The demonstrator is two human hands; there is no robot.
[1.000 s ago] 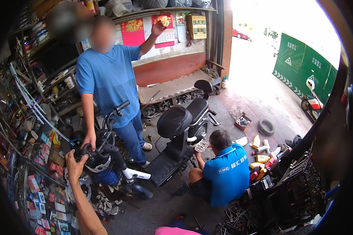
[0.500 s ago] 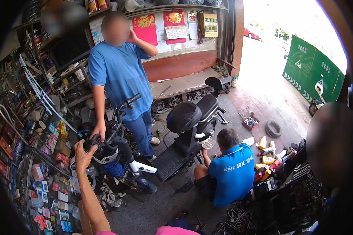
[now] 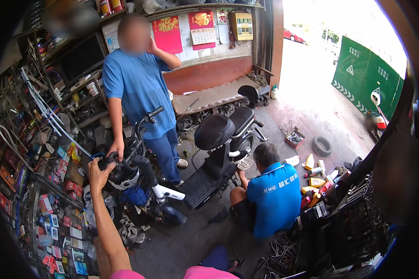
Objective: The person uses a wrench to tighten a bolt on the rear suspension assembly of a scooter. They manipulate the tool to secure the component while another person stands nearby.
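My left hand (image 3: 97, 171) reaches forward at the end of my bare forearm and closes around the near handlebar grip (image 3: 108, 160) of a black electric scooter (image 3: 209, 153). A standing person in a blue shirt (image 3: 137, 88) rests a hand (image 3: 117, 151) on the same handlebar, just beyond mine, and holds the other hand to their head. Behind the scooter, a second person in a blue shirt (image 3: 271, 197) crouches by its rear wheel. My right hand is out of view.
Packed shelves of parts and small packets (image 3: 42, 186) line the left wall. Bottles and cans (image 3: 314, 179) lie on the floor to the right, beside a loose tyre (image 3: 322, 145) and a small tray of parts (image 3: 294, 138). A green fence (image 3: 365, 76) borders the street outside.
The standing person's raised arm has come down from the wall to their head. My left hand has stayed on the handlebar while the view shifted slightly.
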